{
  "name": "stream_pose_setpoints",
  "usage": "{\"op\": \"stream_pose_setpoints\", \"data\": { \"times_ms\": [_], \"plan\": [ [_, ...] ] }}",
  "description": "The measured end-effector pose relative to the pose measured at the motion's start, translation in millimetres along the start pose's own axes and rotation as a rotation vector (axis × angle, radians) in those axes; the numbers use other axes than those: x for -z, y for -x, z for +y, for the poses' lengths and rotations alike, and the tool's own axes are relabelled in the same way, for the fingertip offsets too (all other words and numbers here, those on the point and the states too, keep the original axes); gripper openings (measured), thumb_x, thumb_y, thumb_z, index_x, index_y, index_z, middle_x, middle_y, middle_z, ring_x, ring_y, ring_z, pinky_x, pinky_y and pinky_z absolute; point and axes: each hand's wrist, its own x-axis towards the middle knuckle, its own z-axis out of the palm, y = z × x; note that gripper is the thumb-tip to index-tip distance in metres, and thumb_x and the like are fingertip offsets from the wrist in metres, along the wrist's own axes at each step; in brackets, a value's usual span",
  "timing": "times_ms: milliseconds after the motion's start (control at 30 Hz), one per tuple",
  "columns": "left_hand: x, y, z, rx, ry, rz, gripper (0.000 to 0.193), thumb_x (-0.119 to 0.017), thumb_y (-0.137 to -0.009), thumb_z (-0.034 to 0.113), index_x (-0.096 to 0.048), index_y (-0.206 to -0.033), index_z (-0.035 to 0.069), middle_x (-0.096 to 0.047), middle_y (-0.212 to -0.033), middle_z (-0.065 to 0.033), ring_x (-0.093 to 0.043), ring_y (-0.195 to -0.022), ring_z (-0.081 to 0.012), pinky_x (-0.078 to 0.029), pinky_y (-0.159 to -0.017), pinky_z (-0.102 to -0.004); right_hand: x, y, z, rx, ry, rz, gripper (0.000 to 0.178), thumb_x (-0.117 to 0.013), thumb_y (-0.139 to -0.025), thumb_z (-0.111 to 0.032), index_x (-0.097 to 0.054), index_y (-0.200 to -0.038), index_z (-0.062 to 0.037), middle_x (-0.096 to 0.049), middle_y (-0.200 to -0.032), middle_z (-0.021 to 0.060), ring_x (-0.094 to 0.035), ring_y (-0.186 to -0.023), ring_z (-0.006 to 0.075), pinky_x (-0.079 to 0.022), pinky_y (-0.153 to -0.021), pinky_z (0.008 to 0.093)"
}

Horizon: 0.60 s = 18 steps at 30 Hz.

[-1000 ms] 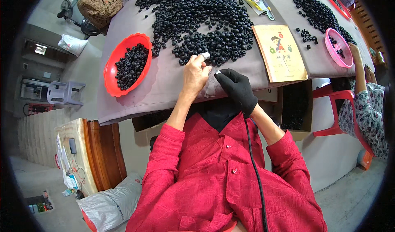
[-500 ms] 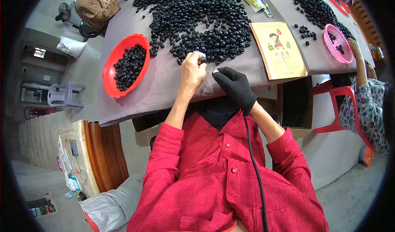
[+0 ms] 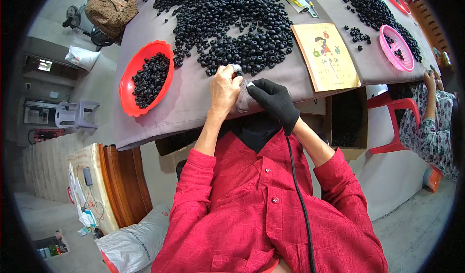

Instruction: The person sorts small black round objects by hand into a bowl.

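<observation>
My bare left hand (image 3: pixel 225 90) is closed in a pinch at the near edge of the black bead-like pieces (image 3: pixel 252 52). A whitish wrap covers one of its fingertips, and whatever sits in the pinch is hidden. Just to its right, my right hand (image 3: pixel 275 101) wears a black glove, its fingers pressed together. Something small and white shows at its tip, too small to name. The two hands are close together above the grey tablecloth (image 3: pixel 189 110). Left of them stands a red scalloped basket (image 3: pixel 127 86) partly filled with the same black pieces.
A yellow booklet (image 3: pixel 330 60) lies to the right, with a packaged yellow-handled tool (image 3: pixel 298 0) beyond it. A pink basket (image 3: pixel 400 50) stands near another black heap (image 3: pixel 375 14). One person (image 3: pixel 111 14) sits far left, another (image 3: pixel 428 113) by a red chair (image 3: pixel 395 110).
My hands stay almost in place, still close together. The person on the right has drawn a hand back from the pink basket. The whole view has shifted slightly.
</observation>
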Motion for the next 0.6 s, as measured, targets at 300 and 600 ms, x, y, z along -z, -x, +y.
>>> {"op": "stream_pose_setpoints", "data": {
  "times_ms": [300, 600],
  "plan": [
    [10.4, 23.8, 7.6, 0.376, 1.014, -0.204, 0.02, -0.058, -0.081, -0.002, -0.056, -0.101, -0.002, -0.061, -0.074, -0.0074, -0.057, -0.053, -0.0107, -0.045, -0.044, -0.0201, -0.5, -0.5, 3.5, 0.013, -0.039, 0.0, 0.03, -0.056, -0.086, -0.028, -0.061, -0.097, -0.0002, -0.06, -0.079, 0.0028, -0.05, -0.073, 0.0064, -0.042, -0.065, 0.0234],
    [7.2, 31.8, 12.4, 0.433, 1.246, -0.216, 0.018, -0.058, -0.083, 0.005, -0.058, -0.101, 0.0, -0.062, -0.073, -0.0067, -0.056, -0.057, -0.0104, -0.045, -0.049, -0.0198, 0.5, 1.6, -3.7, 0.008, -0.061, -0.066, 0.027, -0.056, -0.086, -0.026, -0.061, -0.096, -0.0013, -0.06, -0.077, 0.0019, -0.05, -0.072, 0.0062, -0.042, -0.065, 0.0234]
  ]
}}
